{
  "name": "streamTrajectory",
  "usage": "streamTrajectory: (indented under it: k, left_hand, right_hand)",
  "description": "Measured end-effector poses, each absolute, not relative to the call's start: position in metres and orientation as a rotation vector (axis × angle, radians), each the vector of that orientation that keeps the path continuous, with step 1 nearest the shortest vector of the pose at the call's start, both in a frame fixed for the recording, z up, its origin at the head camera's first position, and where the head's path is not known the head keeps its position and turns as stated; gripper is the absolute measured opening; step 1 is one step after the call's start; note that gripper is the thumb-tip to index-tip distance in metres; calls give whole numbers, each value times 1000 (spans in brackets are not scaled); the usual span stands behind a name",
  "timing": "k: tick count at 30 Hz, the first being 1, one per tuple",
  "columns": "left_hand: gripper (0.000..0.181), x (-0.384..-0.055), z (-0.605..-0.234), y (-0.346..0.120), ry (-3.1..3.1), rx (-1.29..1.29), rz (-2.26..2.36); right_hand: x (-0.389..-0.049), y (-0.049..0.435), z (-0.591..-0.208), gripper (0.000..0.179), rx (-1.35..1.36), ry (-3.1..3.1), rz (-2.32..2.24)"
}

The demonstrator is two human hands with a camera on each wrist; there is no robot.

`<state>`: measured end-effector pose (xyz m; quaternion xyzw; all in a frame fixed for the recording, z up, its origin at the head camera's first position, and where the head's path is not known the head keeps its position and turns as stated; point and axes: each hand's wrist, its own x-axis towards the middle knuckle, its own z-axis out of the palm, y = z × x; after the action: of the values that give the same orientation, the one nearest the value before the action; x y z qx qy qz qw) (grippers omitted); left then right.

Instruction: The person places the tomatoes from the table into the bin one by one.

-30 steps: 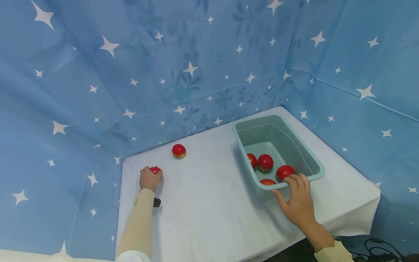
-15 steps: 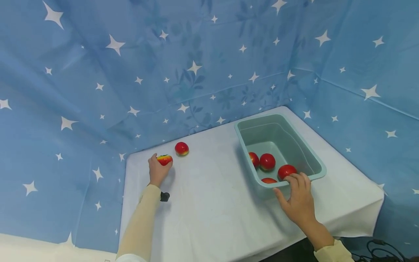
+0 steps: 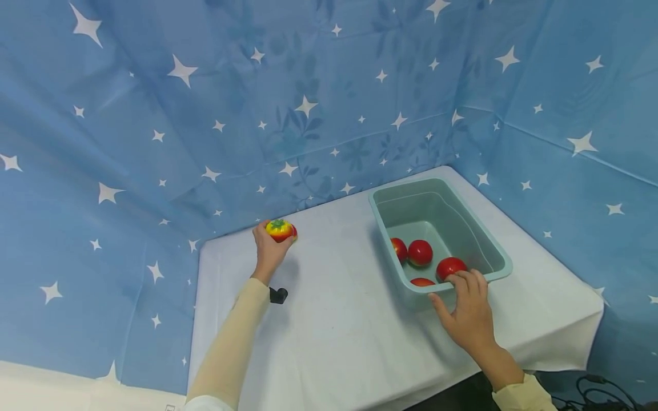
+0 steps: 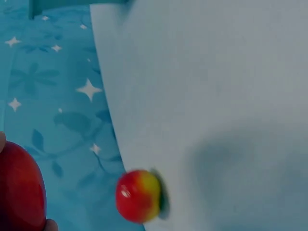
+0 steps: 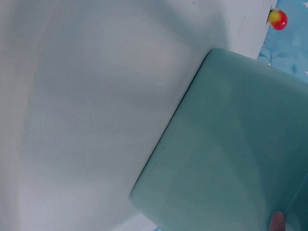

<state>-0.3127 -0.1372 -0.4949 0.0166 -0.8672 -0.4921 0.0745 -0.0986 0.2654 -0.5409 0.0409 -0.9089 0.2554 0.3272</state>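
My left hand [image 3: 271, 251] grips a red-and-yellow tomato [image 3: 280, 230] with a green leafy top, raised over the far left of the table. Its red side [image 4: 19, 187] shows in the left wrist view, between fingertips. Behind it in the head view, mostly hidden, a second tomato [image 4: 138, 196] lies on the cloth, apart from the held one. My right hand [image 3: 468, 314] holds the near rim of a blue-green bin [image 3: 411, 208], fingers hooked over the edge and thumb outside. Several red tomatoes [image 3: 420, 253] lie inside the bin.
A white cloth [image 3: 329, 319] covers the table. Blue star-patterned curtains [image 3: 329, 103] stand along the back and right sides. Black cables [image 3: 596, 388] lie below the table at lower right.
The left hand has lifted the tomato from the table, turned its leafy top into view and carried it right and farther back, over the second tomato. My right hand stays on the rim.
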Motion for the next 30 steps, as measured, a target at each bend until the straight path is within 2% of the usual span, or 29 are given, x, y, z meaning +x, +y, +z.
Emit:
streamTrajectory:
  k: [21, 30]
  left_hand:
    - [71, -291, -444, -2, -2645, -429, -1509]
    - [71, -276, -431, 50, -2615, -507, -1589]
  right_hand:
    - [-98, 267, -539, 56, 117, -2380, 691]
    - [-98, 269, -538, 58, 123, -2371, 702]
